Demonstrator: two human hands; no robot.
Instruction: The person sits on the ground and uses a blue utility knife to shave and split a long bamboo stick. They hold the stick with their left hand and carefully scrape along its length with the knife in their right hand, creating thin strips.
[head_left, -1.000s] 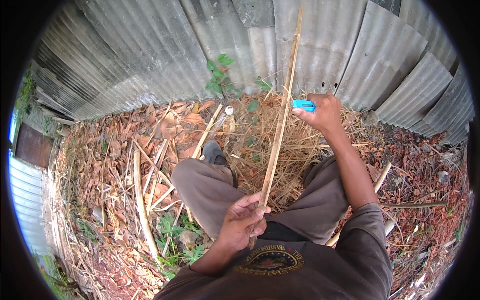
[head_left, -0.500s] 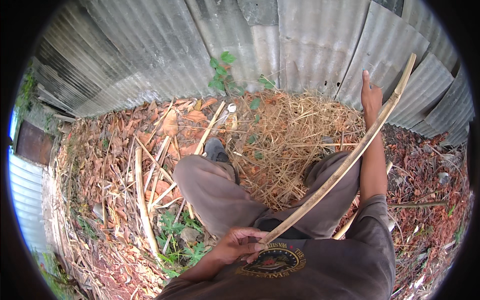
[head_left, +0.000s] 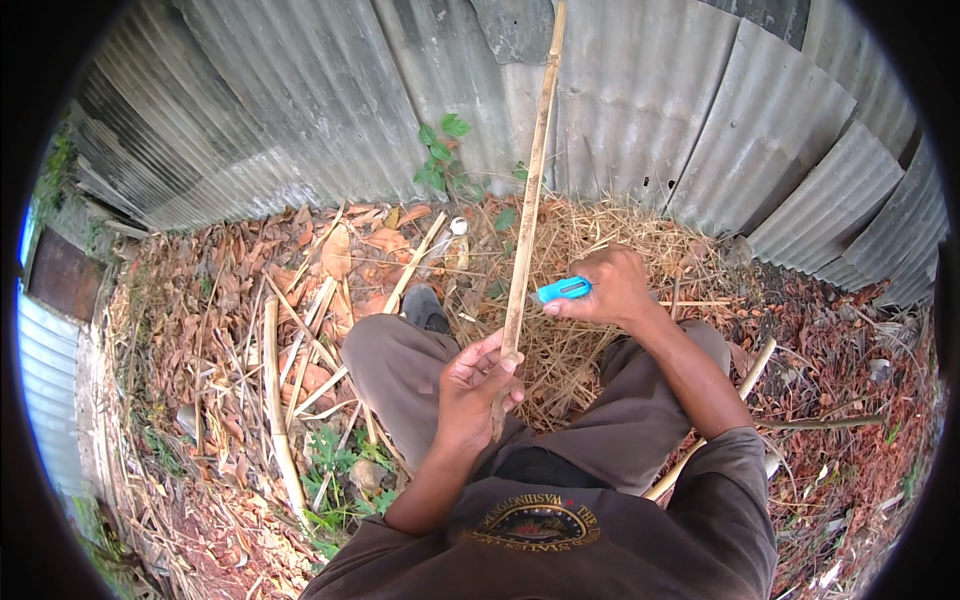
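Note:
A long split bamboo strip (head_left: 530, 205) stands nearly upright in front of me, its top reaching the picture's upper edge. My left hand (head_left: 480, 385) grips it near the lower end, thumb across it, and a short stub sticks out below the fingers. My right hand (head_left: 605, 285) is closed around a blue utility knife (head_left: 566, 289). The knife's tip points left, close beside the strip above my left hand; whether it touches the strip I cannot tell.
Corrugated metal sheets (head_left: 640, 100) form a fence ahead. Dry straw (head_left: 585, 225) and brown leaves (head_left: 230, 330) cover the ground around my bent legs. Bamboo pieces (head_left: 277, 390) lie to the left, and another bamboo pole (head_left: 757, 370) lies by my right side. A small green plant (head_left: 440, 150) grows at the fence.
The bamboo strip has swung from leaning right to nearly upright. My left hand has moved up and forward with it. My right hand came down and left, and the knife now shows clearly.

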